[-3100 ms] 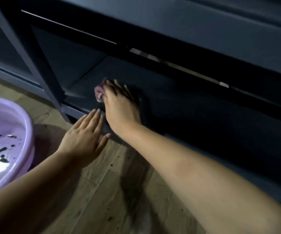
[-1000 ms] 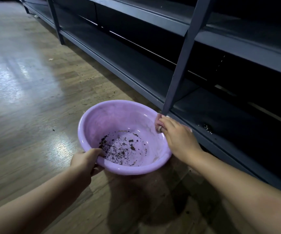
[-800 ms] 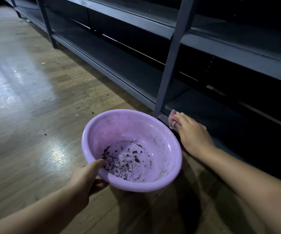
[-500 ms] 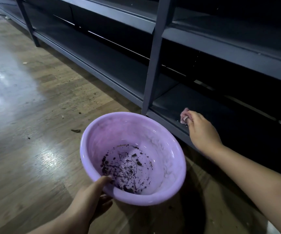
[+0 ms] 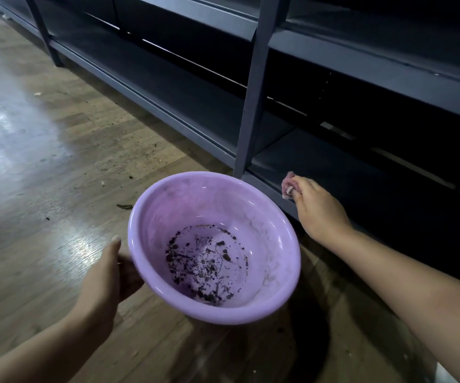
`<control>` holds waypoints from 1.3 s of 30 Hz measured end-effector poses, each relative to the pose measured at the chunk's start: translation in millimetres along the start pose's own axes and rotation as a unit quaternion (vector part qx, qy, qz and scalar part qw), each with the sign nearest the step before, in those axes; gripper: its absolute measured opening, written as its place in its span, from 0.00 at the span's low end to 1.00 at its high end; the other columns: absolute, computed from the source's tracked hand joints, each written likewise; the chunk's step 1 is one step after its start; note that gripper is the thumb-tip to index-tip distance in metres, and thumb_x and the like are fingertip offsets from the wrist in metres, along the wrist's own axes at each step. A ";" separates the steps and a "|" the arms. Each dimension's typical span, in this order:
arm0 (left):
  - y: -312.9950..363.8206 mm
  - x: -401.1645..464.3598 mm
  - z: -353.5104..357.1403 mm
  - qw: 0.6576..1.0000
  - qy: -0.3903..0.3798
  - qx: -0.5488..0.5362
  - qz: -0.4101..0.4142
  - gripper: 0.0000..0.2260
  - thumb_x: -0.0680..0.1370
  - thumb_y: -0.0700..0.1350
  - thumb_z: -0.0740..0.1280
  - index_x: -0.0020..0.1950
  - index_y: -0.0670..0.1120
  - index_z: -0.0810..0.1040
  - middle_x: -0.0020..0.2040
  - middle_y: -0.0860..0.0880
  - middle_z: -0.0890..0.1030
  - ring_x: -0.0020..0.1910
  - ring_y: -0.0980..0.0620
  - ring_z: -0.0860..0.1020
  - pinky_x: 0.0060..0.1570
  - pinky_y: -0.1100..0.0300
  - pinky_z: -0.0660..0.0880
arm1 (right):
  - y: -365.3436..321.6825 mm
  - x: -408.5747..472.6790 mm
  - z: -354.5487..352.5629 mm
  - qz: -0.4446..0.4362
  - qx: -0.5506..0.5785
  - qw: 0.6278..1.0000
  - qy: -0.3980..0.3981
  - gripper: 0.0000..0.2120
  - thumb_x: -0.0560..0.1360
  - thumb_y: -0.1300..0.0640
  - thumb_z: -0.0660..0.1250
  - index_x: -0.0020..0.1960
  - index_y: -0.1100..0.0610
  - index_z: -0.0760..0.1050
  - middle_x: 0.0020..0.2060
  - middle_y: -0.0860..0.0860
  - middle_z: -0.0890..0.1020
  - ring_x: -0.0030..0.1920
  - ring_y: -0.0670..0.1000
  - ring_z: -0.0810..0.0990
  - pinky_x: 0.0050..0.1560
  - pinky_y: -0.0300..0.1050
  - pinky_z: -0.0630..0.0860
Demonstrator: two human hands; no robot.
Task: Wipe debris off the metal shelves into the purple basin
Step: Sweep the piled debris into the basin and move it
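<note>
This looks like a shop or storeroom rather than a home. A long run of dark grey metal shelves (image 5: 184, 87) stands along one side, tier above tier, carried by slim steel posts (image 5: 253, 87) and stretching off toward the far end of the room. The shelf boards are bare metal with folded front edges, the kind used for stock. In front of them lies a wide wood-pattern floor (image 5: 43, 150), glossy where light falls on it and scattered with small dark crumbs of dirt (image 5: 125, 206).
</note>
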State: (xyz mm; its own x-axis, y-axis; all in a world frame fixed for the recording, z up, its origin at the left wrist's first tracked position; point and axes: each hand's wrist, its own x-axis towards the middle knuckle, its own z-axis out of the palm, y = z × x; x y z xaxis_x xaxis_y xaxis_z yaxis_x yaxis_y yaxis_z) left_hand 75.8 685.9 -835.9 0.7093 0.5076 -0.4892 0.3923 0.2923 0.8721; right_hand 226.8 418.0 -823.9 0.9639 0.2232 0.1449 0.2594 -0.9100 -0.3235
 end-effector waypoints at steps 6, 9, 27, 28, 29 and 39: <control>1.4 5.7 1.2 0.998 -0.022 0.057 0.004 0.18 0.82 0.49 0.60 0.43 0.37 0.78 0.28 0.44 0.81 0.24 0.52 0.80 0.21 0.65 0.74 | -4.1 0.2 3.4 -0.003 -0.008 1.000 -0.006 0.14 0.82 0.58 0.52 0.65 0.56 0.69 0.62 0.50 0.74 0.58 0.54 0.74 0.53 0.54 0.73; 3.0 14.6 -1.1 0.998 -0.022 0.056 -0.026 0.16 0.79 0.48 0.64 0.41 0.36 0.78 0.26 0.45 0.80 0.26 0.51 0.80 0.27 0.60 0.77 | -4.7 0.3 7.2 -0.022 -0.045 0.999 -0.009 0.12 0.81 0.58 0.53 0.63 0.56 0.69 0.59 0.50 0.74 0.57 0.55 0.74 0.50 0.52 0.72; -10.1 -17.4 17.8 0.985 -0.108 0.005 -0.136 0.12 0.75 0.45 0.65 0.51 0.37 0.81 0.41 0.40 0.84 0.37 0.46 0.80 0.37 0.54 0.75 | 62.6 36.0 -24.0 0.093 0.060 0.991 0.077 0.13 0.82 0.60 0.53 0.63 0.60 0.70 0.56 0.58 0.78 0.56 0.59 0.76 0.52 0.46 0.68; -10.9 -19.4 19.1 0.984 -0.110 0.003 -0.138 0.13 0.75 0.45 0.66 0.51 0.36 0.81 0.42 0.40 0.84 0.39 0.45 0.80 0.39 0.52 0.75 | 68.2 38.2 -23.7 0.112 0.100 0.985 0.085 0.13 0.82 0.60 0.53 0.64 0.61 0.70 0.55 0.55 0.78 0.56 0.55 0.75 0.51 0.40 0.66; -10.9 -21.4 20.4 0.984 -0.114 0.003 -0.137 0.12 0.75 0.44 0.65 0.51 0.37 0.81 0.43 0.40 0.84 0.40 0.45 0.80 0.40 0.51 0.75 | 73.5 40.3 -22.0 0.130 0.143 0.977 0.090 0.14 0.82 0.61 0.52 0.64 0.63 0.69 0.54 0.53 0.77 0.56 0.51 0.74 0.49 0.35 0.64; -6.2 -18.8 24.8 0.985 -0.106 0.008 -0.139 0.21 0.64 0.48 0.66 0.48 0.35 0.82 0.44 0.37 0.84 0.42 0.41 0.80 0.40 0.51 0.74 | 113.9 64.5 32.9 0.210 0.287 0.933 0.056 0.11 0.82 0.63 0.50 0.60 0.63 0.69 0.48 0.52 0.74 0.38 0.32 0.74 0.40 0.20 0.66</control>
State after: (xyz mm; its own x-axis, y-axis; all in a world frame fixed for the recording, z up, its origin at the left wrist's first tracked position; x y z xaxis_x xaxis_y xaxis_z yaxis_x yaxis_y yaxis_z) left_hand 74.6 654.5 -832.0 0.6788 0.2285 -0.6979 0.5966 0.3826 0.7055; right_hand 320.5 340.3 -882.2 0.9837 -0.1788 -0.0214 -0.1205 -0.5653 -0.8160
